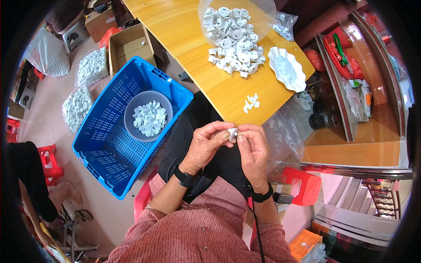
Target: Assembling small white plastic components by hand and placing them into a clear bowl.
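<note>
Just off the table's near corner, my left hand (205, 143) pinches a small white plastic part (233, 132) between thumb and fingertips. My right hand (252, 148) is closed at the part's other side, its thumb and forefinger touching it; any smaller piece between those fingertips is hidden. Ahead on the table (199, 48) lies a heap of similar white plastic parts (237, 57), spilling from a clear tub (267, 15). Several small white pieces (251, 103) lie loose nearer me. A scalloped white dish (297, 79) holds many tiny pale pieces.
Left of my legs, a blue plastic crate (94, 127) contains a grey bowl (128, 125) of white parts. Beyond it are filled clear bags (92, 65) and an open cardboard box (127, 57). Red stools (302, 186) stand at both sides; a wooden shelf unit (351, 151) is at right.
</note>
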### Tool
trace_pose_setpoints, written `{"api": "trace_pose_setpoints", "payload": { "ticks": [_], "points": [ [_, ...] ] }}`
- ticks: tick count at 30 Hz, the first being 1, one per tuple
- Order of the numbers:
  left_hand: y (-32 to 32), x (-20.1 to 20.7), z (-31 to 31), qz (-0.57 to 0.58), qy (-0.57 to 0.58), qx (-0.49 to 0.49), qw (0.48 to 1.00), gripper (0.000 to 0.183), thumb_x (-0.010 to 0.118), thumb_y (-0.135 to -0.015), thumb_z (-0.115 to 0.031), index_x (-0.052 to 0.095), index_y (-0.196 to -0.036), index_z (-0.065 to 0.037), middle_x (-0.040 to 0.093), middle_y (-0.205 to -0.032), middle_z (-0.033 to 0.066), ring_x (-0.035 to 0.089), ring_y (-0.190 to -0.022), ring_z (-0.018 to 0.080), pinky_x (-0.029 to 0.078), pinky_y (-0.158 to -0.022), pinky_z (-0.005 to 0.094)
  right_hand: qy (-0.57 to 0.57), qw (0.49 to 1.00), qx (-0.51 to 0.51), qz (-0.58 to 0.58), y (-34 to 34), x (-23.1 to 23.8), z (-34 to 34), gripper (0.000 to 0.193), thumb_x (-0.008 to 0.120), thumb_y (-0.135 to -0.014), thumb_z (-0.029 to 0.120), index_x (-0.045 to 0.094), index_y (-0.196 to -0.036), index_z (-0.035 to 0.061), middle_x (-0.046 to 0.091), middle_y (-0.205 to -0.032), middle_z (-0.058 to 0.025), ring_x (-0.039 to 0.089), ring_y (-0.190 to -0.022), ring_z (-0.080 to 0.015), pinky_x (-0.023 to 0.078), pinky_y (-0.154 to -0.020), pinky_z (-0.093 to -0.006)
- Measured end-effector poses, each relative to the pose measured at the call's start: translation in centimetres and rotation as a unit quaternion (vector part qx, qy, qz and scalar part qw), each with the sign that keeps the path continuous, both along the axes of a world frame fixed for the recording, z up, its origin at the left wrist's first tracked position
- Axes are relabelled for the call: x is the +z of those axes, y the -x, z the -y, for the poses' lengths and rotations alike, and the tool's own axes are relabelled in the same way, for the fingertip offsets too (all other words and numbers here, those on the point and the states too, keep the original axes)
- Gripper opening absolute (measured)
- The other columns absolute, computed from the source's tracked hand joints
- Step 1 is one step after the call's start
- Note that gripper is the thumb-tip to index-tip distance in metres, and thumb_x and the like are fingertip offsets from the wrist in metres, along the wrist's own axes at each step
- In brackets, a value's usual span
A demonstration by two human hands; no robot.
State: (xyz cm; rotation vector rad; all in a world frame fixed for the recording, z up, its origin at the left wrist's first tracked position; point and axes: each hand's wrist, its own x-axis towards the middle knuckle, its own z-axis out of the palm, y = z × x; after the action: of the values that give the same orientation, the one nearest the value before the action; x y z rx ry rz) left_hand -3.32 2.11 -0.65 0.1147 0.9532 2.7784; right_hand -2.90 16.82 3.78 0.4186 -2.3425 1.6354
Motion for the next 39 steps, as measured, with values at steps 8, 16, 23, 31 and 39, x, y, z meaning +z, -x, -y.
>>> {"api": "trace_pose_setpoints", "payload": {
  "ticks": [8,16,23,31,39],
  "points": [
    [0.0,-0.2,0.1,0.002,0.011,-0.003,1.0,0.025,0.063,-0.095,-0.007,0.064,-0.119,0.0,0.068,-0.104,0.0087,0.066,-0.085,0.0144,0.056,-0.077,0.0262,-0.016,1.0,-0.006,-0.004,0.0,0.0,0.3,0.005,0.061,-0.091,0.0,0.057,-0.094,0.0002,0.059,-0.106,-0.0133,0.06,-0.082,-0.0188,0.05,-0.074,-0.0304],
    [0.2,-0.1,0.2,-0.005,0.03,0.001,1.0,0.026,0.063,-0.095,-0.008,0.064,-0.12,0.0,0.068,-0.103,0.0083,0.066,-0.086,0.0148,0.056,-0.076,0.0262,-0.009,1.0,-0.002,0.001,0.1,0.0,0.3,0.005,0.062,-0.091,0.0,0.058,-0.095,-0.0001,0.06,-0.104,-0.0124,0.06,-0.081,-0.018,0.05,-0.073,-0.0294],
    [1.6,-0.9,2.7,0.072,0.014,0.124,0.989,0.029,0.06,-0.097,-0.009,0.061,-0.124,0.001,0.069,-0.104,0.0096,0.067,-0.082,0.0156,0.055,-0.071,0.0255,-0.003,1.0,-0.021,0.008,0.1,0.0,0.2,0.005,0.062,-0.091,0.0,0.058,-0.095,-0.0007,0.061,-0.104,-0.0116,0.058,-0.086,-0.0183,0.049,-0.075,-0.0285],
    [3.8,-7.1,11.5,0.176,-0.173,0.357,0.901,0.025,0.056,-0.099,-0.012,0.055,-0.113,0.009,0.064,-0.111,0.0193,0.064,-0.104,0.0282,0.056,-0.092,0.0329,-0.015,0.999,-0.035,-0.002,0.4,0.1,0.1,0.004,0.062,-0.09,-0.001,0.058,-0.093,-0.0006,0.061,-0.103,-0.0111,0.058,-0.086,-0.0187,0.049,-0.075,-0.0282],
    [5.3,-4.6,11.2,0.191,-0.195,0.321,0.907,0.033,0.059,-0.098,-0.017,0.052,-0.114,0.011,0.063,-0.11,0.0245,0.065,-0.1,0.0288,0.057,-0.086,0.0324,-0.135,0.985,-0.074,-0.073,1.2,0.5,-0.2,0.007,0.062,-0.09,-0.001,0.058,-0.096,-0.0004,0.059,-0.104,-0.0143,0.06,-0.091,-0.0251,0.05,-0.078,-0.0323]
  ]
}}
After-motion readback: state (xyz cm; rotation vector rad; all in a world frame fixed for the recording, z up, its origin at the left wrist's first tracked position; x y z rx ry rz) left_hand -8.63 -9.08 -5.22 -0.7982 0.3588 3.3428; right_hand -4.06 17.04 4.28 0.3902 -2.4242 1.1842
